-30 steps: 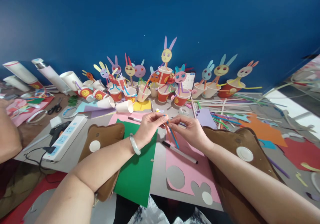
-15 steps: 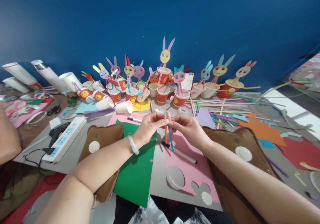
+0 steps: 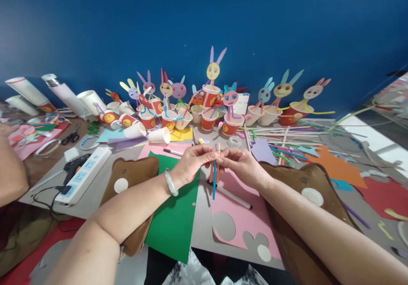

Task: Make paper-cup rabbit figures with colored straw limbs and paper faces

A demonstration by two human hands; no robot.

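Observation:
My left hand [image 3: 198, 162] and my right hand [image 3: 239, 166] meet over the middle of the table, fingertips pinched together. Between them they hold a blue pipe cleaner [image 3: 214, 183] upright, alongside orange pipe cleaners [image 3: 218, 172]. The fingers partly cover where these touch. Below the hands, a black-and-white marker [image 3: 234, 196] lies across a pink paper sheet [image 3: 245, 221] with round cut-outs. A green paper sheet [image 3: 170, 229] lies under my left wrist.
Paper cups with rabbit-faced figures [image 3: 231, 96] line the blue wall. Brown bear-shaped cushions [image 3: 130, 166] flank the papers. At left are a power strip [image 3: 84, 176], scissors [image 3: 70, 135] and another person's arm [image 3: 11, 166]. Loose pipe cleaners [image 3: 287, 138] and orange paper [image 3: 331, 166] lie right.
The blue pipe cleaner has turned from slanting to nearly vertical, its lower end shifting left. Both hands stay pinched around the bundle. The whole view has shifted slightly.

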